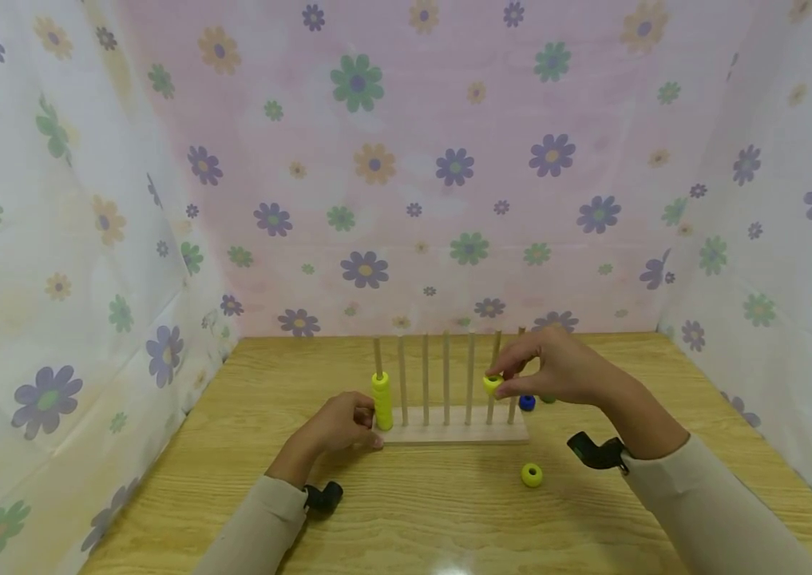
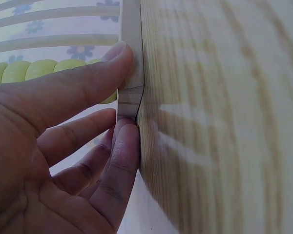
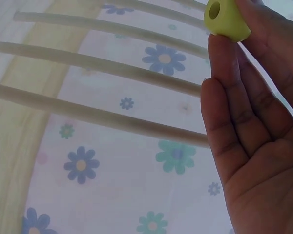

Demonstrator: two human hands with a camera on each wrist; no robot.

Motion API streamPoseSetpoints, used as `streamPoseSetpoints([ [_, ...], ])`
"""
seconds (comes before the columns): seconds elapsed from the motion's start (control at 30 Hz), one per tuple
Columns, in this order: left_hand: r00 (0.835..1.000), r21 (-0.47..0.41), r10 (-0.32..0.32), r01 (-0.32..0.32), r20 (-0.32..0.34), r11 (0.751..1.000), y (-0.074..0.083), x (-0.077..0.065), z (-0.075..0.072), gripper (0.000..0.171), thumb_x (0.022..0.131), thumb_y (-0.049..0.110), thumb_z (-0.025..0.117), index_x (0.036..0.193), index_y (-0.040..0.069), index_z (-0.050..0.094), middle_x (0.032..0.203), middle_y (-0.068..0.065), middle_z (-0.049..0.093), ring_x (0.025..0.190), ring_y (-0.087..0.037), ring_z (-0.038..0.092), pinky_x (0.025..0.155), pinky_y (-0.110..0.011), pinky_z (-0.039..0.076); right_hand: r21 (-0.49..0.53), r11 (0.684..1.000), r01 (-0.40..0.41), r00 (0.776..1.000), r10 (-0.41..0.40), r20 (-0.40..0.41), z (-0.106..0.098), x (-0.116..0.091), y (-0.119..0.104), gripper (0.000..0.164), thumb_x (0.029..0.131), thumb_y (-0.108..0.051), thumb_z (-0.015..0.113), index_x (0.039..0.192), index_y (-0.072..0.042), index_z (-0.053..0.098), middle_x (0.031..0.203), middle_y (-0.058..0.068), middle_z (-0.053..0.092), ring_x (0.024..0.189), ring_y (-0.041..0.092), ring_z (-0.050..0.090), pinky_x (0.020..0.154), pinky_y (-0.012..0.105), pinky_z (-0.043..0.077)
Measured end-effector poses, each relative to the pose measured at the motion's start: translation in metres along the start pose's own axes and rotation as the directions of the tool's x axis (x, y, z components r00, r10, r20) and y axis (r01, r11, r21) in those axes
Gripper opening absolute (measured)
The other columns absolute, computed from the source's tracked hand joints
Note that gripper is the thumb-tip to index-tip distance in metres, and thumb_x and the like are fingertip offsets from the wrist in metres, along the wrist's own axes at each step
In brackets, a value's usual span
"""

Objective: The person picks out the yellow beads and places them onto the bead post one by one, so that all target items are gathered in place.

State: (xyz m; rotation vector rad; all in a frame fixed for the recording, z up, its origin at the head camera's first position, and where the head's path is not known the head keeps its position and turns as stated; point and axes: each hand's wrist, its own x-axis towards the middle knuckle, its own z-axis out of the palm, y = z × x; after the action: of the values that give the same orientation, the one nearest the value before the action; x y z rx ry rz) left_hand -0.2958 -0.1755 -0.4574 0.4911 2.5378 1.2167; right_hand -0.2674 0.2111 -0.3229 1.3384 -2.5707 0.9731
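A wooden rack with a row of upright pegs stands on the table, its pale base (image 1: 449, 435) running left to right. Yellow beads (image 1: 382, 406) are stacked on its leftmost peg. At that end my left hand (image 1: 337, 423) grips the base, with thumb (image 2: 121, 56) and fingers on the wood in the left wrist view. My right hand (image 1: 560, 371) pinches a yellow bead (image 1: 492, 388) between thumb and fingertips, in front of the right-hand pegs. The hole of that bead (image 3: 232, 24) shows in the right wrist view.
A loose yellow bead (image 1: 532, 481) lies in front of the base at the right. Behind the right end are a blue bead (image 1: 527, 405) and a partly hidden green bead (image 1: 548, 398). Flowered cloth (image 1: 413, 120) hangs at the back and both sides of the wooden table (image 1: 420, 519).
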Motion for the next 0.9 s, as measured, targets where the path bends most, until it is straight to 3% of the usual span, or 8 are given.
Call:
streamPoseSetpoints([
  [0.33, 1.000, 0.008, -0.011, 0.011, -0.012, 1.000, 0.002, 0.000, 0.002, 0.047, 0.079, 0.017, 0.092, 0.122, 0.014, 0.073, 0.086, -0.003, 0.061, 0.077, -0.017, 0.052, 0.063, -0.031, 0.044, 0.010, 0.998, 0.058, 0.998, -0.058, -0.039, -0.004, 0.014, -0.012, 0.015, 0.086, -0.027, 0.085, 0.101, -0.027, 0.082, 0.101, -0.011, 0.077, 0.086, 0.006, 0.071, 0.073, 0.032, 0.060],
  [0.9, 1.000, 0.017, -0.015, 0.015, -0.009, 1.000, 0.003, 0.000, 0.002, 0.047, 0.079, 0.017, 0.092, 0.122, 0.015, 0.073, 0.084, -0.003, 0.060, 0.075, -0.017, 0.052, 0.063, -0.031, 0.043, 0.004, 0.998, 0.067, 0.996, -0.067, -0.058, -0.004, 0.035, -0.024, 0.014, 0.087, -0.027, 0.085, 0.101, -0.028, 0.083, 0.104, -0.012, 0.077, 0.089, 0.005, 0.071, 0.075, 0.029, 0.059],
])
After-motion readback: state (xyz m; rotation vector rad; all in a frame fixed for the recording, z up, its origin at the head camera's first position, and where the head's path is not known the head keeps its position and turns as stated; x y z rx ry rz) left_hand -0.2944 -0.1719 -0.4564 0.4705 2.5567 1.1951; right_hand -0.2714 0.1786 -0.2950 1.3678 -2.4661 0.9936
